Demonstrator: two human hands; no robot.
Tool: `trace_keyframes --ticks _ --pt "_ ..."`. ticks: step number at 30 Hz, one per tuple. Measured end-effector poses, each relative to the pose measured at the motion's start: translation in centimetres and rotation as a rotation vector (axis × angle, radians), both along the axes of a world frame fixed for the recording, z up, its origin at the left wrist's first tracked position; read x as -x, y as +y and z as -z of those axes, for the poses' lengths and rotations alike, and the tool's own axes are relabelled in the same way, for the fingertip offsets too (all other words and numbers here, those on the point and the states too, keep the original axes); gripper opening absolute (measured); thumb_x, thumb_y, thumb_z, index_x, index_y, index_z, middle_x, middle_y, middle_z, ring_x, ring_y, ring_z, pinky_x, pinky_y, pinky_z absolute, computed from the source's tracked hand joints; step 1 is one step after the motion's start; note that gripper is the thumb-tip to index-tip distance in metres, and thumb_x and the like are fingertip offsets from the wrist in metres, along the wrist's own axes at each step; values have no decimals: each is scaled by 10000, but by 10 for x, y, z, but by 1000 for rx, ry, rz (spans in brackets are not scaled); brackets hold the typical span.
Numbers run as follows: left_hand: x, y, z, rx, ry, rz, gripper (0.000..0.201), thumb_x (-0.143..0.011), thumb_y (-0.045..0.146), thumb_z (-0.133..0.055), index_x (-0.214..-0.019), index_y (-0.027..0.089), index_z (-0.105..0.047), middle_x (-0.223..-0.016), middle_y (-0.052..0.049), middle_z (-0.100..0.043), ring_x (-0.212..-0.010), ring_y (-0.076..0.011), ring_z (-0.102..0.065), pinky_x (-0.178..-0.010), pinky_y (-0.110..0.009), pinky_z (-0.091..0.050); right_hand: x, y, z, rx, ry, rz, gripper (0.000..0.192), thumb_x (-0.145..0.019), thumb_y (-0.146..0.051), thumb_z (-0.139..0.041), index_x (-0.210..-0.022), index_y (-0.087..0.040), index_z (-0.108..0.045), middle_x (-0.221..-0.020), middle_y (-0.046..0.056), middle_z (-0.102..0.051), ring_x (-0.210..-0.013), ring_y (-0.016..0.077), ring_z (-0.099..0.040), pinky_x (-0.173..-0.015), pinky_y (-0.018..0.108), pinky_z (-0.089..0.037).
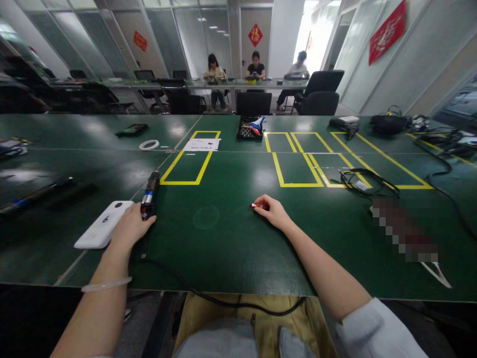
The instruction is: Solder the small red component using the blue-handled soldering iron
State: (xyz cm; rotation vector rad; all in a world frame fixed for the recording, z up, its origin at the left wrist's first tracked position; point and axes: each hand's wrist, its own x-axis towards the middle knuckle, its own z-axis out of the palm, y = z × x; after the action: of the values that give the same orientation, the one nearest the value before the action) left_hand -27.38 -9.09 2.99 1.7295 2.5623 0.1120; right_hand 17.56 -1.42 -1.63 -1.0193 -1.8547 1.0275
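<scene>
Gripping the electric screwdriver (149, 196) low on its barrel, left hand (131, 226) rests on the green table (231, 248). Right hand (271, 210) pinches a small red part (253, 205) at mid-table. Judged: pick-up stage; next needs tool tip aligned with part.

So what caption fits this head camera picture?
Left hand grips a black corded tool; right hand pinches a small red part on the green table.

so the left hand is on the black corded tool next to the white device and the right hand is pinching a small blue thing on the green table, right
Not quite. In the head view the small thing pinched by the right hand is red, not blue. The rest holds: the left hand is on the black corded tool beside the white device on the green table.
</scene>
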Motion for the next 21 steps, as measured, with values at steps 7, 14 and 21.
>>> trace_keyframes --ticks 7,14,21 --pt "-50 6 -9 5 73 1 599 -779 548 -483 -1206 128 -504 -1183 -198 -543 -1076 -344 -577 -847 -407 -487 1 -2 -2 -12 -12 15 189 -779 -306 -626 -911 -172 -609 -699 -26 -564 -634 115 -511 -634 242 -408" --pt "-150 18 -11 -40 44 177 553 -782 511 -476 -1201 149 -495 -1166 -150 -526 -1030 -304 -577 -778 -385 -506 1 -1 0 -20 -20 21 195 -777 -307 -626 -913 -167 -612 -690 -23 -571 -629 117 -519 -639 247 -417" --pt "-243 30 -4 -129 3 401 525 -800 453 -532 -1232 168 -440 -1121 -122 -517 -1017 -257 -553 -772 -330 -486 0 1 2 -74 8 58 196 -783 -280 -607 -953 -182 -595 -776 -9 -607 -639 113 -512 -647 244 -437"
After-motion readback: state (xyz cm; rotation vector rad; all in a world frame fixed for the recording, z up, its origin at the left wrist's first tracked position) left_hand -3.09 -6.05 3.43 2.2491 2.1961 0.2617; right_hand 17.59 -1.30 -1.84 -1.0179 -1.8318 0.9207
